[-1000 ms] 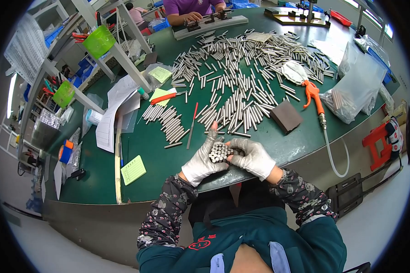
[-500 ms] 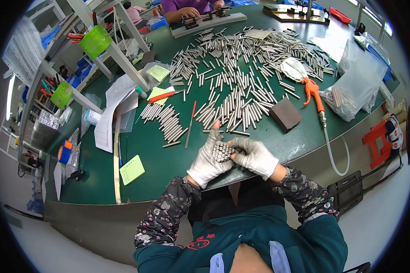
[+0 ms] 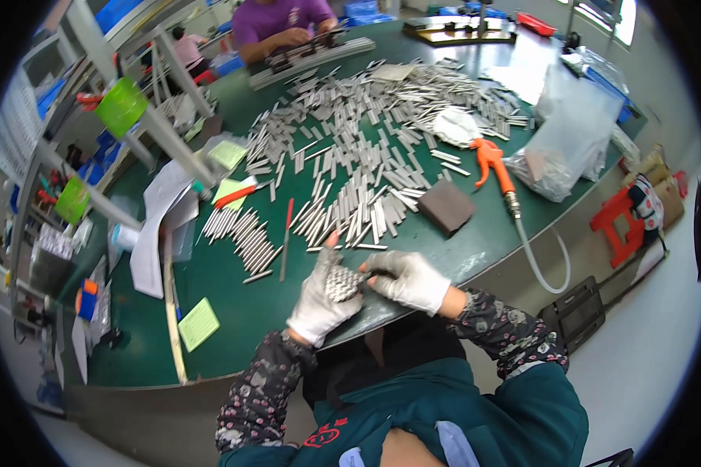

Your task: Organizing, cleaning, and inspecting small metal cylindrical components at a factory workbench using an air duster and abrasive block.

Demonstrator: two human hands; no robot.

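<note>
My left hand (image 3: 322,302), in a white glove with bare fingertips, is closed around a bundle of short metal pins (image 3: 342,285), whose round ends face up. Just right of the bundle, my right hand (image 3: 413,282), gloved the same way, has thumb and fingers drawn together. What sits between them, if anything, is too blurred to make out. Both hands are over the table's near edge. Beyond them lies a large spread of loose metal pins (image 3: 374,183). A smaller group of pins (image 3: 253,243) is laid out side by side to the left, beside a red-handled file (image 3: 287,237).
A brown block (image 3: 446,207) and an orange air gun (image 3: 494,167) with a hose lie to the right, near a plastic bag (image 3: 565,140). At left are an orange-handled knife (image 3: 237,194), papers (image 3: 157,233) and a yellow-green notepad (image 3: 199,324). Across the table a person (image 3: 280,31) works at a fixture.
The whole view has shifted, so the table and hands stand further left in the picture. My right fingertips have drawn slightly away from the bundle, which stays in my left hand.
</note>
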